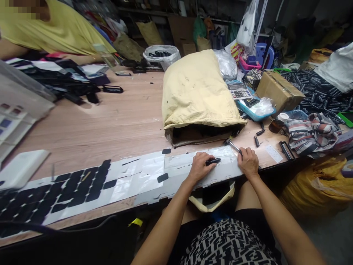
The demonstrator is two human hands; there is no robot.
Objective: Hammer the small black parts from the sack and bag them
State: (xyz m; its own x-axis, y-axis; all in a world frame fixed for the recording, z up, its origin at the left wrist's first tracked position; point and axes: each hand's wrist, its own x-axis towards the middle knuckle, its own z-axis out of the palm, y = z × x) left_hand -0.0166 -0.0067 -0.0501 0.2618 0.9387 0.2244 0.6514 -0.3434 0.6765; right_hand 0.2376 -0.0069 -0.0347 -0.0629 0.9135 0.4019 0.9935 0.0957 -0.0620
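Just now, a slim black piece (216,161) is held low over a grey board (176,183), clamped between the fingertips of the left hand (202,167), with its free end pointing towards the right hand (248,163). By the closed fingers of the right hand, a hammer (234,146) is gripped at its handle; its head is tilted away from them, near the open mouth of a large tan sack (197,92), which is set beyond both hands.

To the left of the left fingers, a dark oval pad (162,177) is laid on the board, and farther out a white sheet (149,162) is spread, its far end covered with rows of black stickers (77,187). To the right of the right fingers, a paper slip (274,154) and a slotted black frame (286,151) are placed near the table edge, with a striped cloth (311,132) bunched up past them. Beyond those fingers, a lidded jar (277,124), a blue basket (257,115), a calculator (237,91) and a carton (278,90) are grouped. Well apart from the left fingers, across the table (124,117), a person in a yellow shirt (63,31) is seen.
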